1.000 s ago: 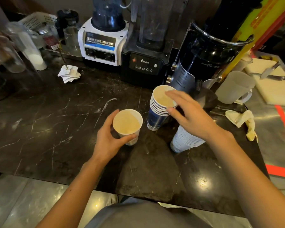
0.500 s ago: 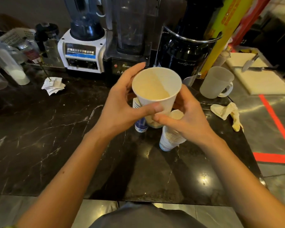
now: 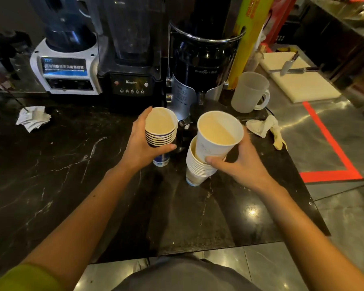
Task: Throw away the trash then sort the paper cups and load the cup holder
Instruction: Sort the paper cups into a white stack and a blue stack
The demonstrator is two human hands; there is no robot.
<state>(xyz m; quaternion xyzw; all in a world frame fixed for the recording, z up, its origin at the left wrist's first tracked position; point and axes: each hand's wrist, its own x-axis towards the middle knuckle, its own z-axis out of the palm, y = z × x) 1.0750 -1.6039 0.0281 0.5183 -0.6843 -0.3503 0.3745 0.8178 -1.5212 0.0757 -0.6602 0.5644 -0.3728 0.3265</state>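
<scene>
My left hand (image 3: 142, 147) grips a stack of blue-and-white paper cups (image 3: 161, 131) that stands on the black marble counter (image 3: 51, 175). My right hand (image 3: 239, 162) holds a single white paper cup (image 3: 216, 136), tilted, its base sitting in the top of a stack of white cups (image 3: 198, 168) just right of the blue stack. A crumpled white paper (image 3: 33, 118) lies at the far left of the counter. Another crumpled wrapper (image 3: 265, 128) lies to the right of the cups. No cup holder is in view.
Two blenders (image 3: 65, 66) (image 3: 132, 59) and a black grinder (image 3: 202, 59) line the back of the counter. A frosted mug (image 3: 249, 92) stands at the right. Behind it, a white cutting board (image 3: 296, 80) carries a knife (image 3: 288, 67). Red tape (image 3: 332, 148) marks the steel surface at the right.
The single white cup went from both hands, raised, down into the white stack, held by my right hand alone. My left hand let go of it and took hold of the blue stack.
</scene>
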